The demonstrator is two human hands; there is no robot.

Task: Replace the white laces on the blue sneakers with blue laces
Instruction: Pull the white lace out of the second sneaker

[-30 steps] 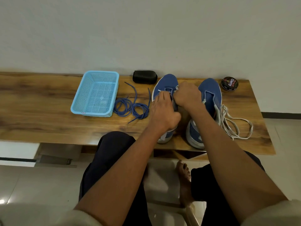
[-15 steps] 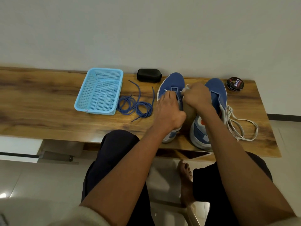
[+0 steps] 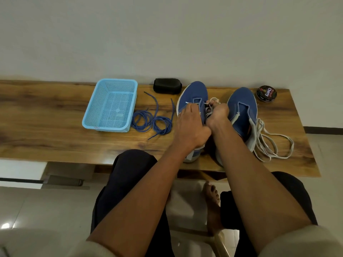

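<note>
The left sneaker (image 3: 193, 97) stands on the tabletop (image 3: 55, 127), long axis running away from the person. The right hand (image 3: 216, 115) pinches its white lace (image 3: 213, 100) just beyond the eyelets; the left hand (image 3: 189, 127) holds the upper, just left of that grip. Against the earlier frames, more lace has bunched at the fingers.

Two blue sneakers (image 3: 193, 93) (image 3: 241, 101), two coiled blue laces (image 3: 142, 120) (image 3: 162, 125), one blue basket (image 3: 111, 86), one polish tin (image 3: 266, 93), one black case (image 3: 167, 85).
</note>
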